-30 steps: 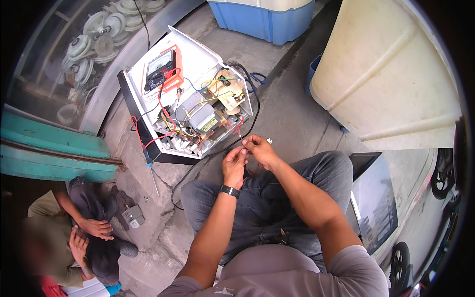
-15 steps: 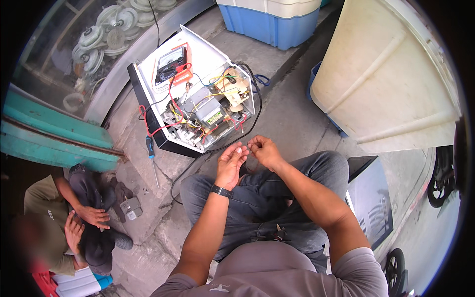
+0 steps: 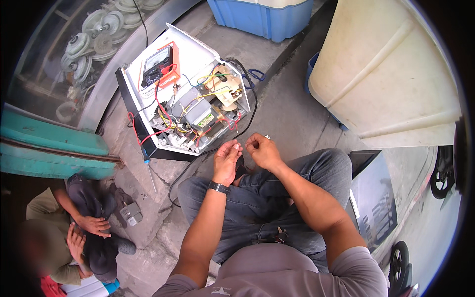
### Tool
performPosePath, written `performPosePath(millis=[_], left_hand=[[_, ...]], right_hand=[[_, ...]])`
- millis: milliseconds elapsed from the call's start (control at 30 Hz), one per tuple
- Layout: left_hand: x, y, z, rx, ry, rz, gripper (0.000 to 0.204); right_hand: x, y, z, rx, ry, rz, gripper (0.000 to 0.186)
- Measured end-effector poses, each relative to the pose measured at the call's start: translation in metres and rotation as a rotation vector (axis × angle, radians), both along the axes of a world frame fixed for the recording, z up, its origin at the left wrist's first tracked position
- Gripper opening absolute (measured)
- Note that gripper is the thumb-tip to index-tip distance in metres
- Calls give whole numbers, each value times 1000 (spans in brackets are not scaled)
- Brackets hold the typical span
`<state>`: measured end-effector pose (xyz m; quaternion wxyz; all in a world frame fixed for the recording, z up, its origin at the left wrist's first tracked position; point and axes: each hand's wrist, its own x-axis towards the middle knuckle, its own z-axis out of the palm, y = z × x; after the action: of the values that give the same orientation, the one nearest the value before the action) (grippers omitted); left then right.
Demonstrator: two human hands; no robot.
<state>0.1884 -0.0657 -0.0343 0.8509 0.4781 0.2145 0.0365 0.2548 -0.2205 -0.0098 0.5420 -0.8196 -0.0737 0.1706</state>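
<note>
My left hand is held palm up over my lap, its thumb and fingertips pressed together. Just beside it, my right hand is bent downward with the fingers pinched. Whatever lies between the fingertips is too small to make out. Beyond both hands sits an opened appliance that looks like a microwave oven, showing a transformer and colored wires. An analog multimeter in an orange-red case rests on it, with red and black leads running over the parts. A black cord curves down near my hands.
A screwdriver lies left of the appliance. A blue-handled tool is behind it. A vented metal cover stands right of my knee. Large bins are beyond. Another person's hands rest at the left, near a small grey box.
The view has shifted slightly, so the appliance appears farther left. The screwdriver's handle is now mostly hidden by the appliance. My hands stay close together with the fingers pinched.
</note>
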Motion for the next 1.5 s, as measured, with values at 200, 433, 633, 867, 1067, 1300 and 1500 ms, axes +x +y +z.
performPosePath(millis=[200,433,633,867,1067,1300,1500], left_hand=[[17,-7,6,303,-30,71,33],[26,-9,7,284,5,95,34],[29,-5,0,326,-20,97,29],[26,-10,21,1001,-129,49,19],[23,-3,26,1355,-235,24,19],[25,-2,26,1411,-286,-2,18],[24,-3,22,1302,-234,-10,21]], right_hand=[[2,-6,7,-8,-110,74,14],[3,-7,4,-4,-274,124,12],[6,-8,19,-94,-429,216,13],[18,-9,26,-130,-563,329,12],[27,-7,29,-42,-587,432,12],[39,-8,24,98,-491,384,14],[43,-4,9,105,-465,292,14]])
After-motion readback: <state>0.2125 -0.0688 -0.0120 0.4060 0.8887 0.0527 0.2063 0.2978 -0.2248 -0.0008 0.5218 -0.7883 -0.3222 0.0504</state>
